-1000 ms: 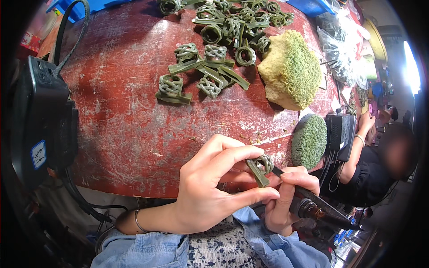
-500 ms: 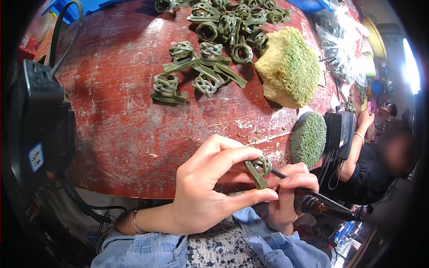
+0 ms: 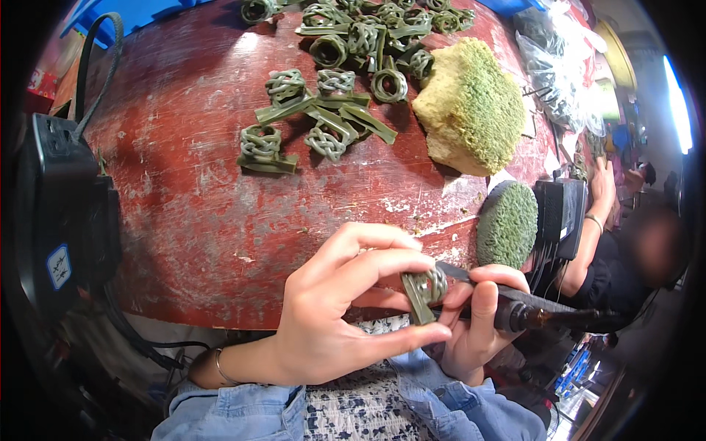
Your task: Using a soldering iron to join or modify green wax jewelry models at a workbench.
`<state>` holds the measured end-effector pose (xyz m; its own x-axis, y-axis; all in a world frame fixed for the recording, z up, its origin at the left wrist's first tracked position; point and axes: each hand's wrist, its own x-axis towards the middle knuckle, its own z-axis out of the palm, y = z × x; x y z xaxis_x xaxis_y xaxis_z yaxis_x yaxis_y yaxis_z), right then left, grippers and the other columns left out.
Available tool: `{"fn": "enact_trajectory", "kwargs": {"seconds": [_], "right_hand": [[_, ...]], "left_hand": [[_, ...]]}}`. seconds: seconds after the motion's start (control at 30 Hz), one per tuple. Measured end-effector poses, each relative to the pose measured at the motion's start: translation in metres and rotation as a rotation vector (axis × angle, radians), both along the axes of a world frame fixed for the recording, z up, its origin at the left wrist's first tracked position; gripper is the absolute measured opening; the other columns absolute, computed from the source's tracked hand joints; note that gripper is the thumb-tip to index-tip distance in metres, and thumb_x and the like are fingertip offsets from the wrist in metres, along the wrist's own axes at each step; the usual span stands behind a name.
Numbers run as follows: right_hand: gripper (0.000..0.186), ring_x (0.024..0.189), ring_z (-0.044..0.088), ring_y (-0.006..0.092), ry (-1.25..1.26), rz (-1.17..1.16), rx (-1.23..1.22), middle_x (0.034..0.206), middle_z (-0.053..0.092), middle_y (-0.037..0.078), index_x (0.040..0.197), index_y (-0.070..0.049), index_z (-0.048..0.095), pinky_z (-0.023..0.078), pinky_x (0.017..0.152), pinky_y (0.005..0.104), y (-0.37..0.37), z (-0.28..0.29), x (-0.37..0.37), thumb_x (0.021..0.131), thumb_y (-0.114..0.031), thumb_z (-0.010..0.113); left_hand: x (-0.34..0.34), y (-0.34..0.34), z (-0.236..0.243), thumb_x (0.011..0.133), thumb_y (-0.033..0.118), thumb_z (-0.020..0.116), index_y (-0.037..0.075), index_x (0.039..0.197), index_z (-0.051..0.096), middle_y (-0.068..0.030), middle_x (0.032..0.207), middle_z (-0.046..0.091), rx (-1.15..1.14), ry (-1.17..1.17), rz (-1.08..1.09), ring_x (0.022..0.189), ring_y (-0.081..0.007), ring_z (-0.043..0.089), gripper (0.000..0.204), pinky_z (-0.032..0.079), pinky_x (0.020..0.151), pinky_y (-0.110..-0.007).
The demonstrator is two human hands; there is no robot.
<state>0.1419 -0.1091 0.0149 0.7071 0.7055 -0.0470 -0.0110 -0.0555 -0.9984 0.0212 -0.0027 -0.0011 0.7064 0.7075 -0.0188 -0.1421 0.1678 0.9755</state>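
Your left hand [image 3: 320,312] pinches a woven green piece [image 3: 421,298] between fingers and thumb, just off the counter's [image 3: 195,246] near edge; your fingers hide part of it. Your right hand [image 3: 478,320] grips a dark tool [image 3: 513,314], its tip just beside the piece; whether they touch, you can't tell. Close beyond your right hand, a green oval block [image 3: 509,224] and a black box [image 3: 560,213] with cables crowd that side. Farther off sit a rough yellow-green lump [image 3: 474,106] and clear plastic bags [image 3: 548,66]. More woven pieces [image 3: 360,37] lie ahead of you. A black device [image 3: 70,198] stands at your left, and a co-worker's arm [image 3: 587,246] reaches in at right.
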Motion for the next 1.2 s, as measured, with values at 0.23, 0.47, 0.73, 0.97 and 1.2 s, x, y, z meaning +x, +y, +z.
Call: {"fn": "enact_trajectory", "kwargs": {"seconds": [0.23, 0.47, 0.73, 0.97, 1.2], "right_hand": [[0.016, 0.038, 0.044, 0.0077, 0.013, 0.062, -0.112, 0.049, 0.048, 0.004, 0.086, 0.005, 0.053, 0.031, 0.034, 0.0202, 0.013, 0.014, 0.004, 0.084, -0.011, 0.053], [0.021, 0.028, 0.036, 0.0098, -0.074, -0.232, 0.133, 0.043, 0.046, 0.008, 0.091, 0.001, 0.042, 0.026, 0.027, 0.0197, 0.006, 0.019, 0.014, 0.088, -0.019, 0.047], [0.027, 0.032, 0.043, 0.0098, -0.053, -0.049, -0.138, 0.059, 0.058, 0.021, 0.090, 0.003, 0.043, 0.030, 0.030, 0.0187, -0.003, 0.019, 0.007, 0.083, -0.020, 0.056], [0.029, 0.035, 0.045, 0.0090, -0.091, -0.026, -0.188, 0.054, 0.058, 0.017, 0.089, 0.002, 0.045, 0.033, 0.033, 0.0192, 0.001, 0.017, -0.001, 0.086, -0.026, 0.053], [0.027, 0.037, 0.047, 0.0090, -0.142, 0.018, -0.147, 0.054, 0.058, 0.016, 0.090, 0.004, 0.045, 0.035, 0.035, 0.0191, 0.002, 0.013, -0.001, 0.088, -0.023, 0.049]], "left_hand": [[-0.003, 0.007, -0.001, 0.059, 0.007, 0.079, -0.001, 0.100, 0.058, -0.0131, 0.107, 0.052, -0.094, -0.045, -0.332, 0.091, -0.0148, 0.056, 0.047, 0.054, 0.070, -0.024], [0.001, 0.002, 0.001, 0.057, 0.005, 0.079, -0.001, 0.097, 0.057, -0.0129, 0.104, 0.052, 0.020, -0.036, -0.172, 0.089, -0.0153, 0.057, 0.046, 0.055, 0.066, -0.023], [0.000, -0.003, -0.007, 0.055, 0.008, 0.081, 0.000, 0.098, 0.055, -0.0126, 0.101, 0.052, 0.038, 0.028, -0.084, 0.088, -0.0148, 0.057, 0.051, 0.054, 0.066, -0.024], [0.000, -0.003, -0.006, 0.055, 0.009, 0.082, 0.000, 0.099, 0.055, -0.0119, 0.099, 0.052, 0.059, 0.036, -0.078, 0.087, -0.0146, 0.057, 0.053, 0.055, 0.065, -0.024], [0.000, -0.003, -0.006, 0.055, 0.009, 0.081, 0.000, 0.100, 0.055, -0.0117, 0.099, 0.051, 0.074, 0.062, -0.084, 0.087, -0.0155, 0.057, 0.053, 0.055, 0.067, -0.025]]}}
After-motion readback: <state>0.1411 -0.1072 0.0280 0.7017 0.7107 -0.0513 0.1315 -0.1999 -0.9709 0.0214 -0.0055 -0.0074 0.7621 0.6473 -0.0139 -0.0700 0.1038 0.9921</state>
